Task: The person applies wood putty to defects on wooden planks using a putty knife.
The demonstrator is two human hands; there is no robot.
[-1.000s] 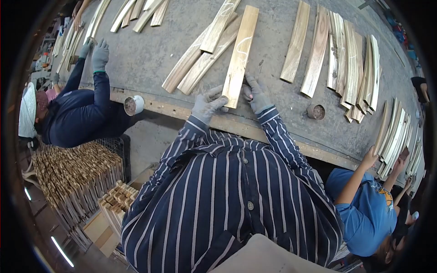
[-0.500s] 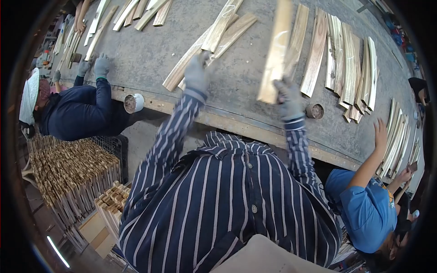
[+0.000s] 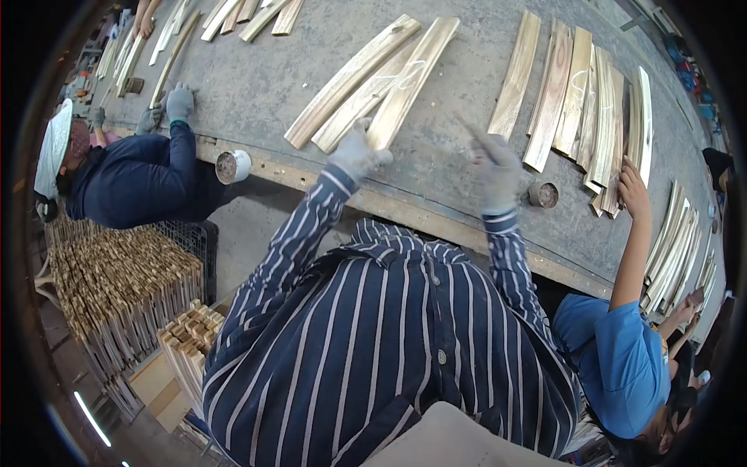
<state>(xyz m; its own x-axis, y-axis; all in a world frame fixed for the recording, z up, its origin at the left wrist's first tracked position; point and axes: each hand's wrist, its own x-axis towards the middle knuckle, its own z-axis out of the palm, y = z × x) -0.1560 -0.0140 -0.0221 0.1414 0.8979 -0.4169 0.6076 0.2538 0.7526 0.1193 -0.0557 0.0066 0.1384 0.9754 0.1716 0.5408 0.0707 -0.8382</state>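
Observation:
My gloved left hand (image 3: 356,155) is at the lower ends of a few wood strips, touching the end of the rightmost strip (image 3: 412,82); its fingers are partly hidden. Beside it lie a middle strip (image 3: 364,97) and a left strip (image 3: 350,78) on the grey table (image 3: 257,93). My gloved right hand (image 3: 498,167), smeared by motion, is closed around a thin dark tool (image 3: 484,140) that points up and left. More strips (image 3: 580,93) lie to its right, and a small round tin (image 3: 543,194) stands close by.
A white tin (image 3: 232,166) stands at the table edge by a co-worker in navy (image 3: 140,183). On the right, a co-worker in blue (image 3: 622,358) reaches a hand (image 3: 633,187) to the strips. Stacked wood pieces (image 3: 124,288) stand at lower left.
The strip that was by my right hand has left it, and that hand now shows a thin tool. My left hand moved lower and right. The right co-worker's hand reached up to the strips.

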